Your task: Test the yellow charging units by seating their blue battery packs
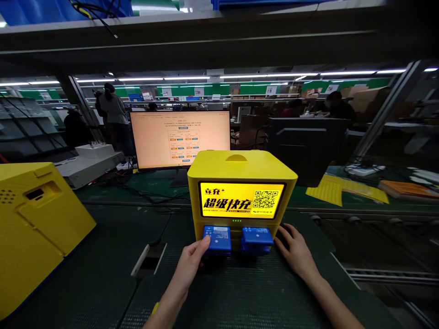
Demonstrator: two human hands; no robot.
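Note:
In the middle stands a yellow power-bank charging station [242, 167] with a lit screen [226, 201] on its front. Green lights glow in a row below the screen. Blue power banks jut out of its front slots, in a left and a right stack. My left hand [194, 251] grips the left blue power bank [219, 238], thumb on top and the other fingers hidden beneath. Beside the right blue power bank [258, 236], my right hand [295, 249] rests against the station's lower right side, fingers apart and holding nothing.
A second yellow station [37, 237] sits at the left. Behind the middle one are a lit monitor [154, 141] and a dark monitor back [297, 151]. Yellow sheets [325, 189] lie to the right. Overhead runs a shelf [206, 27]. Other people work in the background.

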